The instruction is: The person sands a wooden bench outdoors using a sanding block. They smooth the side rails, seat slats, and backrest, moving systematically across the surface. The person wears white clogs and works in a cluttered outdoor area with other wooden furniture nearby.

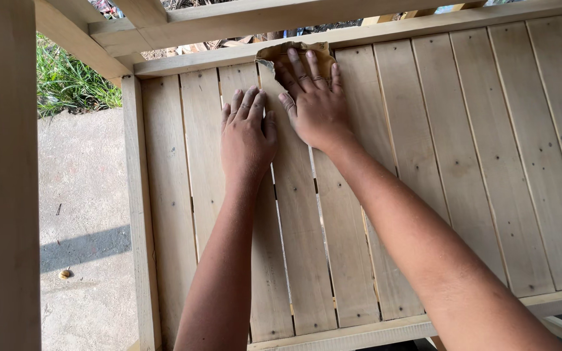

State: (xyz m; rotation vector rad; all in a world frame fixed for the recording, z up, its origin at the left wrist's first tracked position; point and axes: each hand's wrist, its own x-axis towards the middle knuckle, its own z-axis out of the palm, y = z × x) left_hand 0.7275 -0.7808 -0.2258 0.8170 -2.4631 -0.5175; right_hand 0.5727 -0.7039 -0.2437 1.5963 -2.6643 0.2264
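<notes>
A slatted wooden panel (476, 149) of pale planks lies below me. My right hand (315, 101) presses flat on a brown sheet of sandpaper (274, 53) near the panel's far edge, fingers spread over it. My left hand (246, 133) rests palm down on the bare slats just left of the right hand, fingers together and pointing away from me, holding nothing.
A wooden rail (359, 29) frames the panel's far side and an upright post (4, 195) stands at the left. Concrete ground (86, 214) lies to the left with a small shell-like object (65, 273), and grass (69, 81) grows beyond it.
</notes>
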